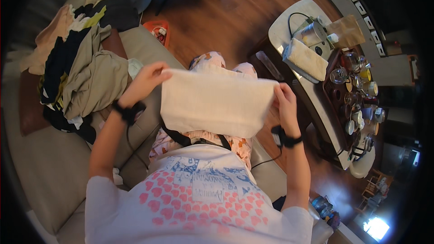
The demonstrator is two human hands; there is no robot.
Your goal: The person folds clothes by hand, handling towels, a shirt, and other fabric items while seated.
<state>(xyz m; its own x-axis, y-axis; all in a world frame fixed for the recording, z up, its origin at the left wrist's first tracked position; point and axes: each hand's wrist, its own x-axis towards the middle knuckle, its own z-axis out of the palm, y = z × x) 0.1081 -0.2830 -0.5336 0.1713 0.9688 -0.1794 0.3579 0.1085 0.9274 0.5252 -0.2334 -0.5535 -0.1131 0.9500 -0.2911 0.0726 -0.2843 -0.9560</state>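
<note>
A white cloth [214, 101] is stretched out in front of me above my lap, its upper edge fairly straight and its lower part hanging toward my waist. Its left upper corner is pinched in my left hand [151, 79], with the fingers closed. My right hand [285, 104] grips the opposite corner between thumb and fingers. Behind the cloth show my knees in patterned pink trousers [210, 59]. Whether the cloth is one layer or folded, I cannot tell. Each wrist wears a black strap with a cable.
On the grey sofa [58, 171] to my left lies a heap of clothes [97, 81]. An orange bin [158, 29] stands on the wooden floor beyond. At right, a table [323, 119] holds a tea tray with several cups and glass pots, plus a folded towel [307, 58].
</note>
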